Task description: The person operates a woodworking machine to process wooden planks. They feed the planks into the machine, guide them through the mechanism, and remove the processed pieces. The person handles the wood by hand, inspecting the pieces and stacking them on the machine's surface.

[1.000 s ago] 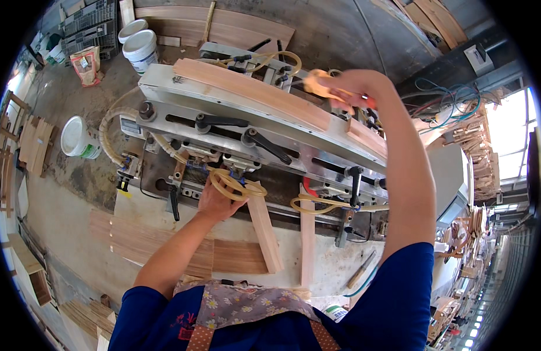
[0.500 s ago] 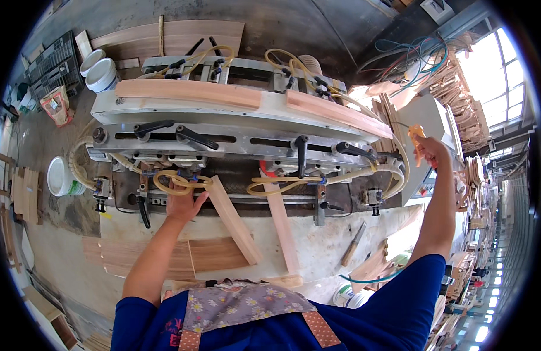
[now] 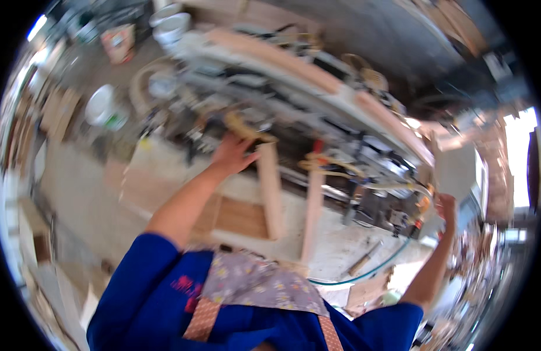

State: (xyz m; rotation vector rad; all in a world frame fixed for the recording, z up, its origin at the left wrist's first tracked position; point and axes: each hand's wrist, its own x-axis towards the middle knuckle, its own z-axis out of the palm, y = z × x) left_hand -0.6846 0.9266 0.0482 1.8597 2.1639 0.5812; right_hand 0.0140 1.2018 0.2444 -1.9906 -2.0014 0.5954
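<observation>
My left hand (image 3: 231, 156) reaches to the near side of the clamping machine (image 3: 340, 96), its thumb spread away from the fingers. The fingertips are blurred beside a yellow hose loop (image 3: 245, 127). Close to the thumb is the upper end of a pale wooden strip (image 3: 271, 193), which slopes toward me. A second wooden strip (image 3: 312, 213) lies to its right, one end under another yellow hose loop. Off at the right, my right hand (image 3: 446, 206) is closed on an orange air blow gun (image 3: 423, 205). A teal hose (image 3: 370, 275) runs up toward it. Motion smears its details.
Two wooden boards (image 3: 276, 55) rest along the machine's far rail. A wood-handled blade tool (image 3: 365, 259) lies on the pale work surface, right of the strips. Brown panels (image 3: 241, 216) lie near the left hand. White buckets (image 3: 100, 105) and a grey cabinet (image 3: 457, 169) stand around.
The whole view has tilted and blurred. My right hand has come down with the air blow gun, nearer the machine's right end. The left hand stays near the same yellow loop and strip.
</observation>
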